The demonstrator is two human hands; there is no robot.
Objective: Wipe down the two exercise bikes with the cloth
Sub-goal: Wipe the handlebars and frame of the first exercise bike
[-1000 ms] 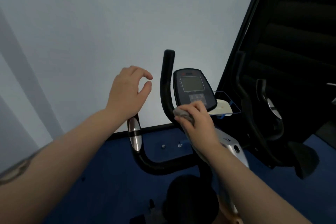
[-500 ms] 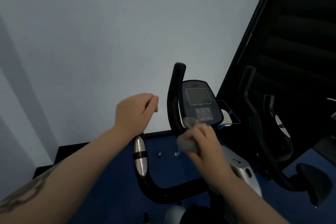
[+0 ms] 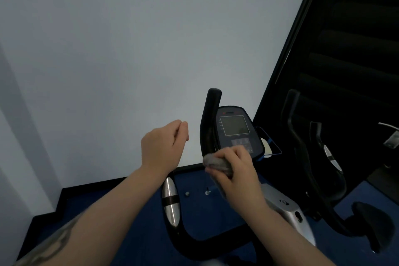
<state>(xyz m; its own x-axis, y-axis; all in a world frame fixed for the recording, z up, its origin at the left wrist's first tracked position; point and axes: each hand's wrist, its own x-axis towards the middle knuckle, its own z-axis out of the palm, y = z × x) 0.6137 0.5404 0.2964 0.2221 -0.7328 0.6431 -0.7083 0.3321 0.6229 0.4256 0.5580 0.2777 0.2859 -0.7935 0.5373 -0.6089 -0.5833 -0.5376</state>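
1. Cloth [image 3: 218,163], a grey one, is balled up in the right hand [image 3: 237,176], whose fingers are curled closed around it, so only a wad shows past the knuckles.
2. From the head view, I see that wad pressed against the lower part of the near bike's upright handlebar grip [image 3: 210,119], just below and left of the console [image 3: 235,129].
3. My left hand [image 3: 163,147] holds nothing; its fingers are loosely curled with thumb and fingertips nearly meeting, and it hovers apart from the bike, above the chrome pulse-sensor grip [image 3: 170,201] on the left handlebar.
4. I judge the cloth soft and light, so it will crumple wherever I squeeze it; a full-palm hold with some fabric left proud of the fingers should give a usable wiping face.
5. The grip looks like matte foam or rubber, likely to drag on the cloth, while the console screen seems smooth and better suited to a gentler pass.
6. The second exercise bike [image 3: 313,157] stands to the right in deep shadow against the dark panel, near the first; I cannot tell its surface condition, and it looks not yet attended to.
7. Blue floor [image 3: 133,211] lies beneath both machines.
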